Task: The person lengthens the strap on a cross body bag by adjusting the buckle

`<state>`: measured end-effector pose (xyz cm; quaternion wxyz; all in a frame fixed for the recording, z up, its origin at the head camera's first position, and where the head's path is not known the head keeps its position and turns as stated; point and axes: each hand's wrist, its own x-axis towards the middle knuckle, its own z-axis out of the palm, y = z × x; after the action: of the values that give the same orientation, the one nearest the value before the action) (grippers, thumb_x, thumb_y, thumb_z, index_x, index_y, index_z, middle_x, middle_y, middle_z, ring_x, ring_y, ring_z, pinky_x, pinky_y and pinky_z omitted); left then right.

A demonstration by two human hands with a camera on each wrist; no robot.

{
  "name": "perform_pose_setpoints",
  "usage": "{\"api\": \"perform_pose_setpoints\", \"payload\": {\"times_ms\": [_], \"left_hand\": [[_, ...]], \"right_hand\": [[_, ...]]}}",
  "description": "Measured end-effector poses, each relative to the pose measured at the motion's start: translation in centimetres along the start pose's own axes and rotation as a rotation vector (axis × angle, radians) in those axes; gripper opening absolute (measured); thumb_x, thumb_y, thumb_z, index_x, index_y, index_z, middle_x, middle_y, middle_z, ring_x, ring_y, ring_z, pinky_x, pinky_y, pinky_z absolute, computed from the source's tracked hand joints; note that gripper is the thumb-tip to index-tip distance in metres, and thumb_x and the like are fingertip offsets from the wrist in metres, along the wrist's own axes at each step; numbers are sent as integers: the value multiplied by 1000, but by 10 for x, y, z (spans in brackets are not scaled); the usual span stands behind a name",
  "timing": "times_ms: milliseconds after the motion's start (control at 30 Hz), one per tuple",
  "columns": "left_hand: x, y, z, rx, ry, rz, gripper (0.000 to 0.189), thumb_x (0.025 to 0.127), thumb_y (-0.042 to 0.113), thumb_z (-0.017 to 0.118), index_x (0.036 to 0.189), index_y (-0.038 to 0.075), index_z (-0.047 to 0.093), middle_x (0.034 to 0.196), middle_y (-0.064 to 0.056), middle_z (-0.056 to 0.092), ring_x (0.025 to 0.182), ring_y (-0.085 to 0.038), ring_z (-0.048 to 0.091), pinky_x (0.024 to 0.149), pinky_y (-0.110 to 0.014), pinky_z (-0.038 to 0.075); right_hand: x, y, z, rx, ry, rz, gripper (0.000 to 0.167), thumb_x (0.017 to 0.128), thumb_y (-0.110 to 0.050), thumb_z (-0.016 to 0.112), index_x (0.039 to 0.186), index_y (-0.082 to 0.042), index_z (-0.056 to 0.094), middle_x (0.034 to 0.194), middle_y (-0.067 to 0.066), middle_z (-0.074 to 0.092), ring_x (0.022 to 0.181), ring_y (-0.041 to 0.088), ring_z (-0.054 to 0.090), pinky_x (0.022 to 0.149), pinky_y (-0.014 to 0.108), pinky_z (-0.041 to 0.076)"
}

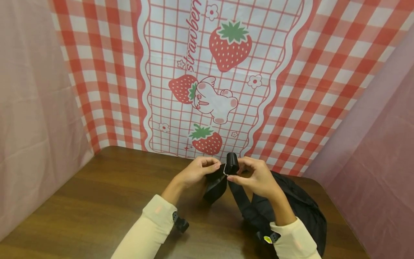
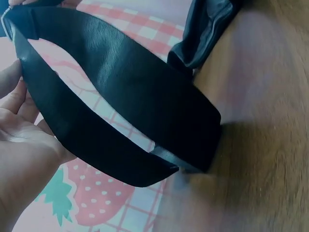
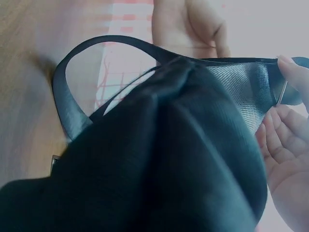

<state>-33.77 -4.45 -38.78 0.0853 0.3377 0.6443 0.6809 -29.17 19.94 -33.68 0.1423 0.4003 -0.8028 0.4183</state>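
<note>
A black bag (image 1: 300,208) lies on the brown table (image 1: 97,201) at the right. Its wide black strap (image 1: 226,180) rises to a metal ring and a folded strap end (image 1: 231,164) held up between both hands. My left hand (image 1: 198,170) pinches the strap just left of the ring. My right hand (image 1: 255,176) grips the ring and the strap end from the right. In the left wrist view the strap (image 2: 120,96) loops past my palm (image 2: 24,154). In the right wrist view the bag's dark fabric (image 3: 159,159) fills the frame, and my fingers (image 3: 285,140) hold the ring.
A red and white checked cloth with strawberries (image 1: 226,72) hangs behind the table. Pink drapes (image 1: 32,108) close the left and right sides. Bare wood lies to the left of my arms.
</note>
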Motion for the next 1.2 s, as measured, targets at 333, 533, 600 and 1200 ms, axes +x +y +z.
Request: {"api": "perform_pose_setpoints", "payload": {"times_ms": [333, 533, 600, 1200], "left_hand": [[2, 7, 9, -20, -2, 49, 25, 106, 14, 59, 110, -8, 69, 95, -1, 69, 82, -13, 61, 72, -26, 51], [1, 14, 8, 27, 18, 18, 30, 105, 20, 61, 123, -3, 68, 110, -5, 71, 95, -17, 66, 81, -30, 55], [-1, 16, 6, 58, 14, 18, 34, 104, 23, 64, 131, 3, 66, 118, -9, 70, 102, -20, 67, 86, -33, 56], [-3, 19, 2, 283, 18, 75, 52, 88, 25, 84, 136, 12, 67, 118, -5, 72, 109, -21, 65, 99, -44, 50]], "right_hand": [[0, 1, 5, 54, -21, -24, 32, 83, -4, 86, 112, -9, 74, 94, 4, 70, 76, 17, 71, 69, 31, 60], [0, 2, 2, 5, 5, -31, 32, 81, -4, 87, 111, -9, 74, 93, 3, 70, 75, 15, 69, 66, 30, 58], [0, 2, 1, -4, 12, -27, 31, 82, -4, 86, 110, -9, 74, 92, 2, 70, 74, 15, 68, 64, 30, 58], [1, 3, 2, -20, -10, 87, 20, 87, -15, 84, 105, -11, 74, 90, 0, 68, 76, 16, 70, 68, 31, 59]]}}
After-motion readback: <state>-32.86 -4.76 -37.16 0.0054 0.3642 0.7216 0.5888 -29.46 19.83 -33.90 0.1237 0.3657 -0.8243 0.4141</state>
